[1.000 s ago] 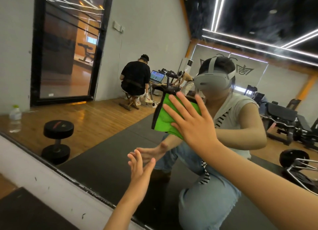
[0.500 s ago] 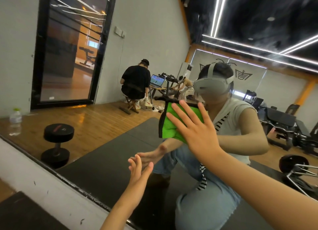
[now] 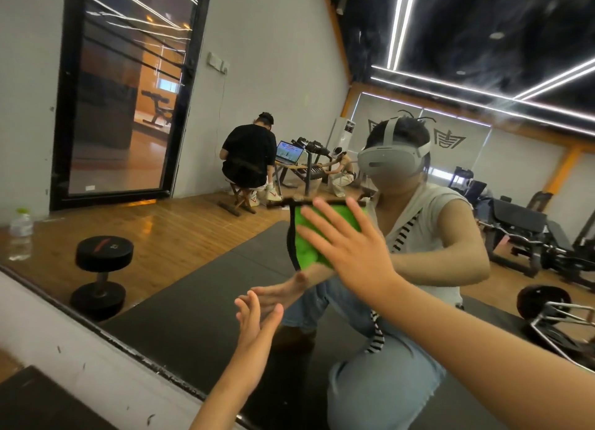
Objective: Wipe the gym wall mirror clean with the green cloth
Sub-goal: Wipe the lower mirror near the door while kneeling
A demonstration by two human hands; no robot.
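Green cloth (image 3: 306,251) pressed on mirror (image 3: 199,288) by right hand (image 3: 354,255).

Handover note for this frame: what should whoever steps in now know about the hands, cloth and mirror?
Right hand: open, fingers spread, pressing the green cloth flat on the mirror.
Left hand: open, fingertips against the glass lower down, holding nothing.
Done: wiped area cannot be told.
Left: hazy smears show at the upper right; wipe outward from the cloth.
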